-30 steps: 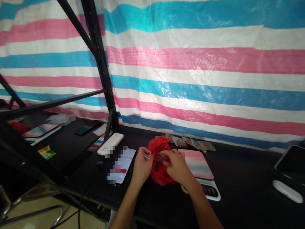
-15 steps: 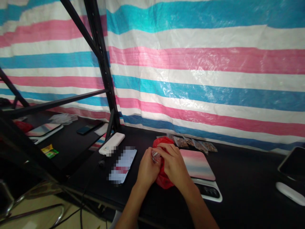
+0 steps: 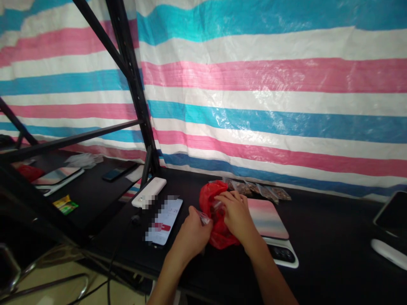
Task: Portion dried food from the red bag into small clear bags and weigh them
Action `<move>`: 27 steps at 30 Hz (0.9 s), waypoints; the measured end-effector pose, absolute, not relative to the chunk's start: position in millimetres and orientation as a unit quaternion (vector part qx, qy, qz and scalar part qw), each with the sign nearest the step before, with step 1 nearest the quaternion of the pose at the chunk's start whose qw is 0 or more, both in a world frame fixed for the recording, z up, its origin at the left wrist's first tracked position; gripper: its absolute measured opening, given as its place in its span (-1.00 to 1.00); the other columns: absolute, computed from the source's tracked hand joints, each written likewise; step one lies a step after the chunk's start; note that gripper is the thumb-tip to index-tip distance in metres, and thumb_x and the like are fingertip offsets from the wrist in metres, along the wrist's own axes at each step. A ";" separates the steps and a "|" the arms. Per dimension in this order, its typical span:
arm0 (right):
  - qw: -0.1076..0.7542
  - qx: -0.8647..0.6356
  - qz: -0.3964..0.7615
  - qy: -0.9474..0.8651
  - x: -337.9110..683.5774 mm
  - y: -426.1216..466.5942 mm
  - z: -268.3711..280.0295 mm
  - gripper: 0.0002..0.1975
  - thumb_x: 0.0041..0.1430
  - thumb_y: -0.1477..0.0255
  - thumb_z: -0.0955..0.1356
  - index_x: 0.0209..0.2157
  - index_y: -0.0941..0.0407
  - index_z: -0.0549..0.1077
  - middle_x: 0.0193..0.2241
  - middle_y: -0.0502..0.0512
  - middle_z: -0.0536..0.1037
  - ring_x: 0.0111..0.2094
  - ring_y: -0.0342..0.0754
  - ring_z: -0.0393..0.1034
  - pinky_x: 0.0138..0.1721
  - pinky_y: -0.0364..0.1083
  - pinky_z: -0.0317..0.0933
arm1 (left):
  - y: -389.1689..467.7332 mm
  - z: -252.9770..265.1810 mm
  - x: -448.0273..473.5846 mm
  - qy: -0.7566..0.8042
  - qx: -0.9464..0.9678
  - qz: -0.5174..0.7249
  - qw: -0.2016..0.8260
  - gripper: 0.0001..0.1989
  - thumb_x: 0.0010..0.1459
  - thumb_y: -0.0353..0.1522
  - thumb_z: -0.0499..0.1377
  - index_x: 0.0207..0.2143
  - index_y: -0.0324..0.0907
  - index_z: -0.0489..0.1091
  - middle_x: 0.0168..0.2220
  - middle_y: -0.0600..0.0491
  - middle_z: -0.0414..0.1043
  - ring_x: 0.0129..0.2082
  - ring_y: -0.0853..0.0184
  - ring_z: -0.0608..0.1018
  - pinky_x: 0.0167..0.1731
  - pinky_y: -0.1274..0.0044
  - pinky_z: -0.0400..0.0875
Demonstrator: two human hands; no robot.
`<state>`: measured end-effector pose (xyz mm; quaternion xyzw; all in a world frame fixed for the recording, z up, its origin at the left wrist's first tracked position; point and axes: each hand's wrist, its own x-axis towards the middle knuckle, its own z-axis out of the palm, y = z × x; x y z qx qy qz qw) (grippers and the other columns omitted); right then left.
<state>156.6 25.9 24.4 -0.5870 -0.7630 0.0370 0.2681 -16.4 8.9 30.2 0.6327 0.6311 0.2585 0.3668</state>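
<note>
My left hand (image 3: 194, 232) is closed on a small clear plastic bag (image 3: 204, 217), whose top edge sticks out above the thumb. A crumpled red plastic bag (image 3: 210, 195) sits on the black table with its mouth open. My right hand (image 3: 235, 216) reaches over that mouth, fingers curled down into it. Something clear and shiny shows by the right fingertips, but what they grip is partly hidden. Behind the red bag lie several small clear bags (image 3: 269, 192) with brownish bits inside. A scale (image 3: 288, 254) with a pink-and-blue striped top stands to the right.
Left of my hands are a lit phone (image 3: 167, 220) and a white power bank (image 3: 149, 191). A dark-screened device (image 3: 392, 216) and a white case (image 3: 389, 253) lie at the far right. A black metal rack post (image 3: 138, 97) rises at the left, before a striped plastic sheet (image 3: 270, 76).
My hands have moved apart. The left has drawn left and down with the clear bag, while the right has lowered its fingers into the red bag, whose mouth is now visible.
</note>
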 end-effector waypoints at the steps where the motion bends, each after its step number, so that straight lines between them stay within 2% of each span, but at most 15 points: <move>1: 0.261 -0.586 0.042 -0.766 156.0 26.8 23.3 -0.41 0.01 0.77 0.26 0.01 0.05 0.56 0.03 0.08 0.58 0.05 0.12 0.27 0.02 0.10 0.02 | 9.7 29.4 -14.6 0.627 0.631 0.260 0.376 -0.82 0.16 -0.37 0.18 -0.27 -0.11 0.17 -0.33 -0.06 0.54 -0.33 0.18 0.59 -0.38 0.49 0.25; 5: 0.255 -0.580 0.068 -0.770 155.9 27.2 22.6 -0.42 -0.02 0.77 0.28 -0.02 0.03 0.56 -0.01 0.05 0.60 0.03 0.07 0.27 -0.01 0.06 -0.02 | 21.7 21.7 -11.7 0.647 0.574 0.326 0.380 -0.83 0.09 -0.50 0.16 -0.30 -0.13 0.23 -0.39 0.01 0.51 -0.35 0.25 0.58 -0.37 0.53 0.29; 11: 0.253 -0.573 0.092 -0.774 156.9 20.1 25.1 -0.48 -0.05 0.78 0.30 -0.11 0.02 0.57 -0.09 0.05 0.62 -0.01 0.08 0.28 -0.05 0.05 -0.02 | 33.1 16.6 -21.3 0.604 0.467 0.464 0.449 -0.81 0.05 -0.40 0.23 -0.29 -0.16 0.29 -0.56 0.16 0.41 -0.59 0.34 0.49 -0.52 0.56 0.30; 17: 0.253 -0.580 0.095 -0.768 152.7 18.3 19.9 -0.60 0.07 0.71 0.35 -0.11 0.04 0.55 -0.14 0.09 0.62 -0.06 0.07 0.30 -0.09 0.03 -0.01 | 32.9 12.0 -15.9 0.574 0.461 0.480 0.478 -0.81 -0.01 -0.37 0.27 -0.33 -0.18 0.34 -0.57 0.13 0.45 -0.57 0.33 0.52 -0.55 0.56 0.33; 24: 0.240 -0.602 0.101 -0.755 146.8 16.2 22.4 -0.60 0.03 0.71 0.33 -0.11 0.09 0.52 -0.14 0.13 0.62 -0.05 0.07 0.31 -0.10 0.02 -0.02 | 37.0 9.9 -12.7 0.520 0.439 0.481 0.552 -0.82 -0.03 -0.32 0.28 -0.43 -0.18 0.34 -0.63 0.17 0.38 -0.63 0.38 0.46 -0.60 0.58 0.30; 27: 0.228 -0.608 0.075 -0.757 144.5 15.3 23.7 -0.61 0.02 0.70 0.34 -0.12 0.10 0.52 -0.10 0.14 0.60 -0.03 0.10 0.29 -0.10 0.04 -0.03 | 38.0 10.7 -13.5 0.546 0.430 0.497 0.519 -0.86 -0.05 -0.38 0.24 -0.40 -0.19 0.33 -0.58 0.18 0.39 -0.58 0.42 0.46 -0.54 0.60 0.32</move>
